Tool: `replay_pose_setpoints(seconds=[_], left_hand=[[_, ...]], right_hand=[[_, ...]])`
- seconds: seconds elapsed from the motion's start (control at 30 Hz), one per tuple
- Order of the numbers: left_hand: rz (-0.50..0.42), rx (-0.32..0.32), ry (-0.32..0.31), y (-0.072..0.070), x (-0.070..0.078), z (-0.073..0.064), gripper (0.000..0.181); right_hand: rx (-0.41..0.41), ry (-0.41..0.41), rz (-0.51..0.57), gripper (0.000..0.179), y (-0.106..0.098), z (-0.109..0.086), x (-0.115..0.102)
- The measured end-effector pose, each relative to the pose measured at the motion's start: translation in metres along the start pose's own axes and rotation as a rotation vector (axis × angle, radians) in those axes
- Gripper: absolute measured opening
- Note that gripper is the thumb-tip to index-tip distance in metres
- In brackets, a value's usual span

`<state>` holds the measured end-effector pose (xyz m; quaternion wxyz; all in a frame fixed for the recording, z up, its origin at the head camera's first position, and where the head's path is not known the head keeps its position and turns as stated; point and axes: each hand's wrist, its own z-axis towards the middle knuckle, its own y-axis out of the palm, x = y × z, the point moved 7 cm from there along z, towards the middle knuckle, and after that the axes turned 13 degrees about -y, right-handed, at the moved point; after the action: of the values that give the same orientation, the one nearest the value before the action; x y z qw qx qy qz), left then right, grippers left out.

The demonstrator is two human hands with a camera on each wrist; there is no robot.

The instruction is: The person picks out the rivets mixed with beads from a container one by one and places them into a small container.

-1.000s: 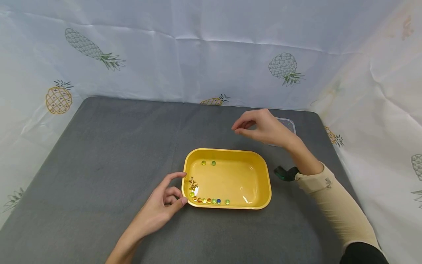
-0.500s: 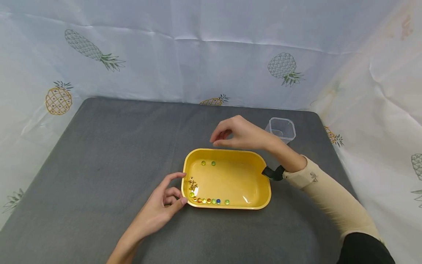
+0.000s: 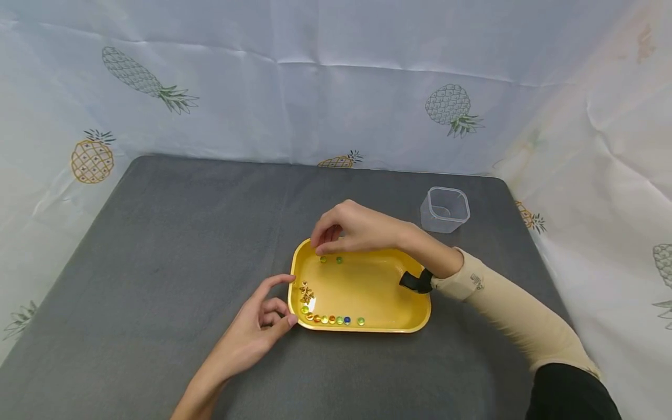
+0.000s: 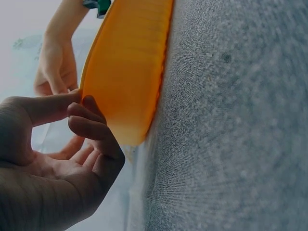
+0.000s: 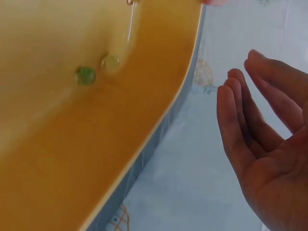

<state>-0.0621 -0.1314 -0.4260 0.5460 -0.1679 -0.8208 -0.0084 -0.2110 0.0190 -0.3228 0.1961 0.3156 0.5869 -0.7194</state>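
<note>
A shallow yellow tray lies on the grey tabletop. My left hand holds its left end, thumb at the near corner and index finger at the rim; the left wrist view shows the fingers bent against the tray wall. Over the far rim hovers my right hand, fingers loosely bent, with nothing visible between them in the right wrist view. Just below its fingertips sit a yellow-green marble and a green marble. Several coloured marbles line the near wall, beside small gold pieces at the left.
A clear plastic container stands behind the tray to the right. A black strap hangs from the right wrist over the tray. Pineapple-print cloth borders the table's back and sides.
My right hand has come left and nearer, from beside the clear container to above the tray's far left part, uncovering the container. The left hand and tray have stayed put.
</note>
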Motion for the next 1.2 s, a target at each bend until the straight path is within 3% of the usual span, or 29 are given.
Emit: replay_pose_setpoints(seconds=[0.53, 0.97, 1.2], left_hand=[[0.006, -0.002, -0.006, -0.001, -0.001, 0.002, 0.065], [-0.005, -0.008, 0.038, -0.004, 0.003, 0.003, 0.064], [0.002, -0.016, 0.042, -0.004, 0.005, 0.003, 0.063]], right_hand=[[-0.091, 0.025, 0.052, 0.013, 0.034, 0.012, 0.008], [-0.190, 0.054, 0.311, 0.019, 0.057, 0.010, 0.026], [-0.226, 0.077, 0.391, 0.019, 0.066, 0.010, 0.030]])
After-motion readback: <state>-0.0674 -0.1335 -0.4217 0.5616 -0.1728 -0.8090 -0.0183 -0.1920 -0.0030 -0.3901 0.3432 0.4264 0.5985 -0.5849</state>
